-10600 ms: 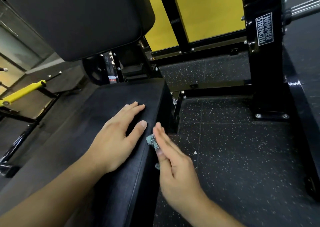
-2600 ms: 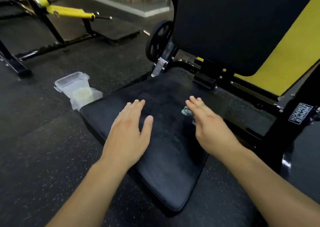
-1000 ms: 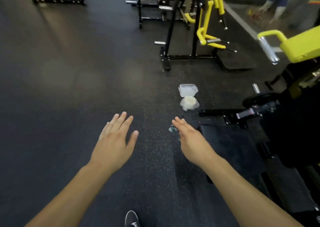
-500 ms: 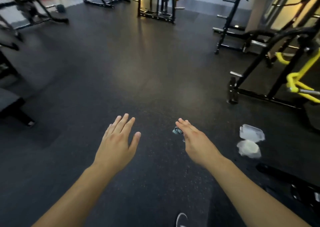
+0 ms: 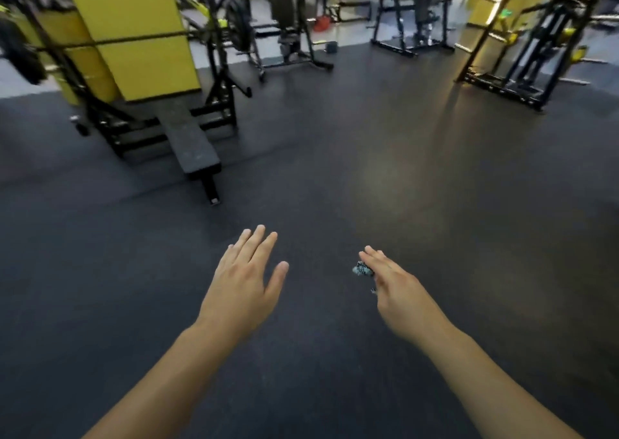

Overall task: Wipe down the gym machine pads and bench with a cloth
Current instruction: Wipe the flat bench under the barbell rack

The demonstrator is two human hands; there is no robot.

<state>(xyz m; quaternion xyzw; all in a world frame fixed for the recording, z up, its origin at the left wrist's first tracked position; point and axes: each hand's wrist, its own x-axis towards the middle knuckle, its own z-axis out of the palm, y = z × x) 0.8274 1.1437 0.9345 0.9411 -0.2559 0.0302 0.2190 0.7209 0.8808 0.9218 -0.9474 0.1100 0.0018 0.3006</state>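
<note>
The right hand (image 5: 397, 284) is reaching out over the dark floor (image 5: 385, 177) with its fingers nearly straight, carrying a small blue-patterned cloth (image 5: 362, 269) that is peeking out from under them on the thumb side; how the thumb is holding it is hidden. The left hand (image 5: 246, 279) is hovering flat, fingers spread, holding nothing. A black bench (image 5: 191, 140) is standing well ahead of the left hand.

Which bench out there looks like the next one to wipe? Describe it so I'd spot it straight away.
Find the big yellow pillar at upper left. The flat bench juts from the black rack at its foot toward the open floor. Unlike the upright frames around, it is a low, long, dark pad on one leg.
</note>
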